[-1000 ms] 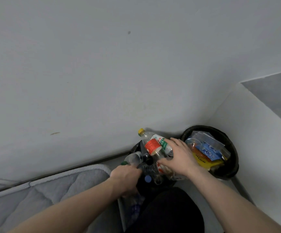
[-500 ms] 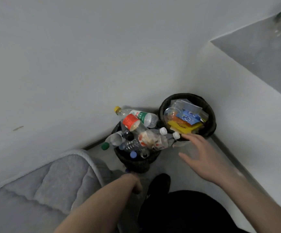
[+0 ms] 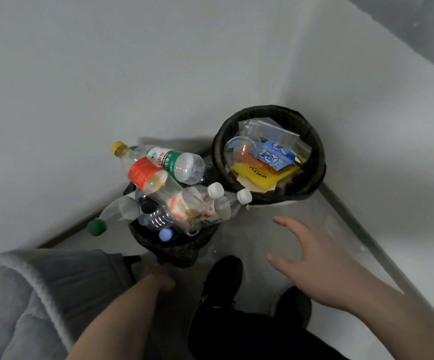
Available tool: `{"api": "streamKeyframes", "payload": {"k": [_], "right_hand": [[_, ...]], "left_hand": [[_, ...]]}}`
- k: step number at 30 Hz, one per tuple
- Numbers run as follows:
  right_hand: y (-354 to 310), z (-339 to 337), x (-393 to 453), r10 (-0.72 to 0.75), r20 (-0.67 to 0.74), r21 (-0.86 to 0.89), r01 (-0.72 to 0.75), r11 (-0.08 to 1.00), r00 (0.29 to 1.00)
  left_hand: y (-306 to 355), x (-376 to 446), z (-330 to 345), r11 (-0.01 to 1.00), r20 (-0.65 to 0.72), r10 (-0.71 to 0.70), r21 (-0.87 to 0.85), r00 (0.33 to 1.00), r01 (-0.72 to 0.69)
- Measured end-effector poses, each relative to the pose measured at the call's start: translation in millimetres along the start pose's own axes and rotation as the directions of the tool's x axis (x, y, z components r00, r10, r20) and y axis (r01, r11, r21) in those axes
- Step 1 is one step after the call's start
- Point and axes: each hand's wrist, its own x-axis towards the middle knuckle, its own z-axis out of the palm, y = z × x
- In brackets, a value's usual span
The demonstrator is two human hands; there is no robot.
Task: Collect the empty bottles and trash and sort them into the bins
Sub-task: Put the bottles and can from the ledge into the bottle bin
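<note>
Two black-lined bins stand in the room's corner. The left bin (image 3: 177, 252) overflows with empty plastic bottles; a yellow-capped bottle with a green label (image 3: 169, 161) lies on top, and a red-labelled bottle (image 3: 156, 181) lies across it. The right bin (image 3: 318, 162) holds wrappers, clear plastic and a yellow packet (image 3: 261, 176). My right hand (image 3: 312, 266) hovers over the floor in front of the bins, fingers spread, holding nothing. My left hand (image 3: 156, 278) is blurred, just below the left bin; its fingers look curled, and whether it holds anything is hidden.
A grey quilted mattress (image 3: 29, 294) fills the lower left, close to the left bin. White walls meet behind the bins, with a dark skirting strip (image 3: 361, 229) along the right. My black-clad legs and shoes (image 3: 223, 276) stand on the grey floor.
My right hand let go of the bottles on the left bin and drew back, open, over the floor. My left hand dropped below the bin. The camera tilted down and pulled away.
</note>
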Motion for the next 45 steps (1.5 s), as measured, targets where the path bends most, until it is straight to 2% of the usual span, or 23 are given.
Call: {"api": "streamKeyframes", "payload": {"k": [3, 6, 8, 11, 14, 18, 19, 21, 24, 27, 31, 34, 36, 39, 43, 45], "right_hand": [[-3, -2, 1, 0.006, 0.026, 0.016, -0.006, 1.0, 1.0], [-9, -7, 3, 0.02, 0.037, 0.014, -0.021, 1.0, 0.999], [-15, -10, 5, 0.024, 0.025, 0.003, -0.024, 1.0, 0.999], [-24, -13, 5, 0.019, 0.02, -0.035, -0.018, 0.999, 1.0], [-30, -17, 1, 0.037, 0.04, -0.057, -0.035, 0.998, 0.998], [-34, -23, -12, 0.069, 0.019, -0.027, -0.068, 0.997, 0.997], [-34, -23, -17, 0.074, 0.011, -0.012, -0.074, 0.997, 0.997], [-32, -23, -25, 0.084, 0.004, 0.014, -0.084, 0.996, 0.996], [-28, -20, -36, 0.11, 0.014, 0.031, -0.11, 0.993, 0.994], [-26, -22, -46, 0.115, 0.016, 0.067, -0.116, 0.991, 0.993], [-20, -28, -54, 0.127, -0.004, 0.136, -0.125, 0.983, 0.992], [-15, -31, -53, 0.135, 0.001, 0.159, -0.133, 0.978, 0.991], [-12, -31, -51, 0.14, 0.014, 0.159, -0.14, 0.977, 0.99], [-9, -31, -47, 0.145, 0.031, 0.15, -0.148, 0.978, 0.989], [-9, -29, -40, 0.145, 0.054, 0.139, -0.151, 0.979, 0.988], [-12, -28, -37, 0.141, 0.061, 0.125, -0.148, 0.981, 0.988]], "left_hand": [[9, -11, 6, 0.999, 0.05, -0.009, 0.034, 0.999, 0.008], [21, -62, -15, 0.999, 0.198, 0.015, 0.041, 0.98, -0.024], [34, -128, -49, 0.998, 0.22, 0.051, -0.056, 0.974, -0.04], [44, -177, -71, 0.99, 0.197, 0.114, -0.108, 0.974, -0.094], [48, -226, -91, 0.982, 0.045, 0.18, -0.069, 0.983, -0.176], [34, -300, -117, 0.954, -0.101, 0.3, 0.014, 0.948, -0.3], [26, -317, -120, 0.944, -0.155, 0.324, -0.012, 0.933, -0.33], [7, -336, -120, 0.906, -0.3, 0.322, -0.176, 0.898, -0.384], [-19, -350, -112, 0.807, -0.5, 0.254, -0.363, 0.828, -0.467], [-31, -357, -108, 0.646, -0.58, 0.135, -0.563, 0.803, -0.515], [-24, -347, -118, 0.416, -0.547, -0.055, -0.773, 0.835, -0.479], [-15, -330, -125, 0.281, -0.451, -0.182, -0.876, 0.874, -0.393], [-12, -310, -124, 0.203, -0.394, -0.206, -0.913, 0.896, -0.354], [-10, -249, -118, 0.032, -0.3, -0.19, -0.954, 0.935, -0.3], [4, -280, -128, -0.073, -0.28, -0.205, -0.951, 0.938, -0.3], [6, -280, -126, -0.07, -0.282, -0.208, -0.951, 0.936, -0.302]]}}
